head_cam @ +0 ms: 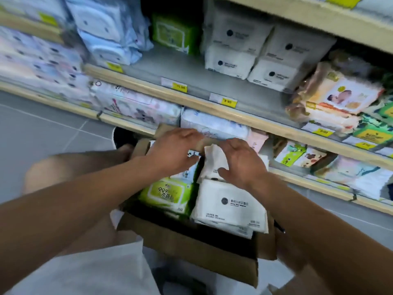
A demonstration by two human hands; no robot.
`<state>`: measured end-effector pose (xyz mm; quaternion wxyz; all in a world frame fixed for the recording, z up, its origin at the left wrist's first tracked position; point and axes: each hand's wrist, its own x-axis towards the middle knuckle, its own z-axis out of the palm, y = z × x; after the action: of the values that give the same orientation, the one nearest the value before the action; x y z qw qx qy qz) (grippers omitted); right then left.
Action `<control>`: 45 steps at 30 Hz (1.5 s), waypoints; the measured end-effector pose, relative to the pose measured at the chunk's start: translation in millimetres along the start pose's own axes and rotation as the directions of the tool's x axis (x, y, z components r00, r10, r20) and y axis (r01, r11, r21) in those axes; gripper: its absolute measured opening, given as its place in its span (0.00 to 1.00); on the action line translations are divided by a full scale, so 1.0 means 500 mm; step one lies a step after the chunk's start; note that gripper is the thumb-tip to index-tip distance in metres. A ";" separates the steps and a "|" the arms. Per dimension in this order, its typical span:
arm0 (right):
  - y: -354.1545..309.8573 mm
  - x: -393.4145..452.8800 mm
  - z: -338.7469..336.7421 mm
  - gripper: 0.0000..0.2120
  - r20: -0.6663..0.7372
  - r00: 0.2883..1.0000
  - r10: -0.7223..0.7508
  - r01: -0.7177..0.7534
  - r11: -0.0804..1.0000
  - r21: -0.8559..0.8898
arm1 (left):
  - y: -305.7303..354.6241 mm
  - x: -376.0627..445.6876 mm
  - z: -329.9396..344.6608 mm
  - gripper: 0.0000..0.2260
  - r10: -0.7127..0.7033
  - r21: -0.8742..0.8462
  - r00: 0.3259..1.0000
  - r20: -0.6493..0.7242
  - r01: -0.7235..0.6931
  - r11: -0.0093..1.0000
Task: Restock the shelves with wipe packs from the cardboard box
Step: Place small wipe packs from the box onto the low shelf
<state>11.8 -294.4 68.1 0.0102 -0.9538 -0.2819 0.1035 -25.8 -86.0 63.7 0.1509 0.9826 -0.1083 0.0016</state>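
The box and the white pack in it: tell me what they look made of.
Cardboard box: brown corrugated board, matte, with bent flaps. White pack: apparently soft plastic film with a slight sheen, wrinkled, with crimped edges.

Under the left hand (172, 153) lay a lime-green plastic wipe pack with a white label panel (168, 193). Below the right hand (240, 161) was a plain white soft wipe pack with a small dark round logo (230, 204). Both sat inside a brown cardboard box (204, 250). Beyond the hands, yellow paper price tags (228, 101) dotted the pale wooden shelf edge (265, 122).
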 end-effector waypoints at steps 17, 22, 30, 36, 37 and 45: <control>-0.151 0.246 0.174 0.37 0.332 0.943 0.001 0.030 0.996 -0.088 | -0.298 0.006 0.170 0.29 -0.154 0.000 0.966 0.209 0.158 0.987; -0.154 0.275 0.211 0.45 0.379 0.923 0.071 -0.014 0.989 -0.150 | -0.310 0.037 0.226 0.38 -0.203 -0.014 0.925 0.320 0.219 0.976; -0.152 0.271 0.236 0.46 0.257 0.966 0.029 0.017 0.984 -0.175 | -0.291 0.047 0.226 0.36 -0.197 0.116 0.962 0.190 0.177 0.977; -0.147 0.254 0.214 0.28 0.169 0.985 0.041 -0.042 0.999 0.003 | -0.280 0.040 0.196 0.16 -0.253 -0.066 0.960 0.123 0.263 0.963; -0.146 0.249 0.205 0.23 0.156 0.986 0.053 -0.058 0.998 0.030 | -0.277 0.035 0.183 0.12 -0.255 -0.089 0.961 0.106 0.265 0.960; -0.148 0.170 0.117 0.11 -0.008 1.000 0.023 -0.020 0.972 0.233 | -0.232 -0.035 0.091 0.11 -0.331 -0.228 0.944 -0.002 0.322 0.919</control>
<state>30.1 -188.6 0.2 0.1224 -0.9496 -0.2574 0.1308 -19.5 12.1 -14.9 0.2611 0.9633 0.0606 -0.0157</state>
